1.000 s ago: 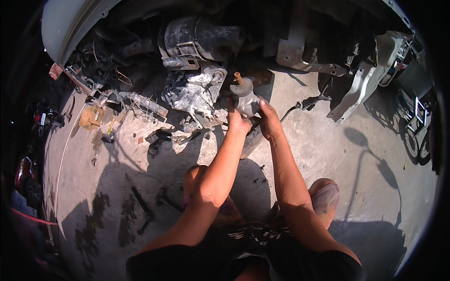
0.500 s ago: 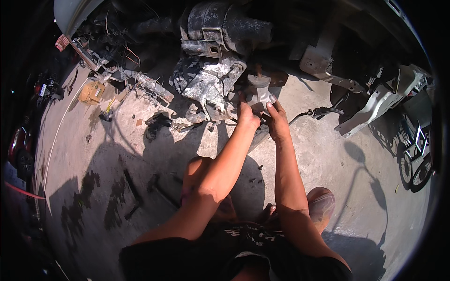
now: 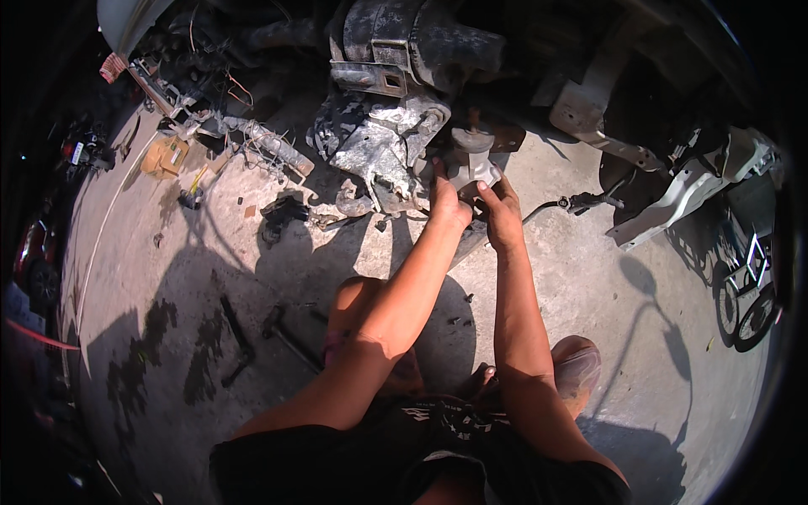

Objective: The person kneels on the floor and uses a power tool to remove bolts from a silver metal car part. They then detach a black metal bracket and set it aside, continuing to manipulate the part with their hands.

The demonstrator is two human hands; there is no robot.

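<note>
Between my two hands is a grey metal mount-like part [image 3: 472,156] with a rounded top and a rusty bolt standing up from it. My left hand [image 3: 448,198] grips its left side, fingers partly hidden behind it. My right hand [image 3: 502,210] closes on the lower right side, thumb in front. Just left of the part sits a worn, whitish cast bracket [image 3: 383,147], below a dark cylindrical housing [image 3: 379,38] of the vehicle's underside. A brown rusty plate [image 3: 509,138] shows behind the part.
Bent metal brackets [image 3: 665,206] hang at the right, with a bicycle [image 3: 745,295] beyond. Wiring and a pipe [image 3: 269,151] lie at the left near a cardboard box [image 3: 164,157]. Dark long-handled tools [image 3: 236,337] and several small bolts [image 3: 459,321] rest on the concrete floor.
The view has shifted a little. The grey part stands slightly more upright and a bit higher in my hands; both hands keep their hold.
</note>
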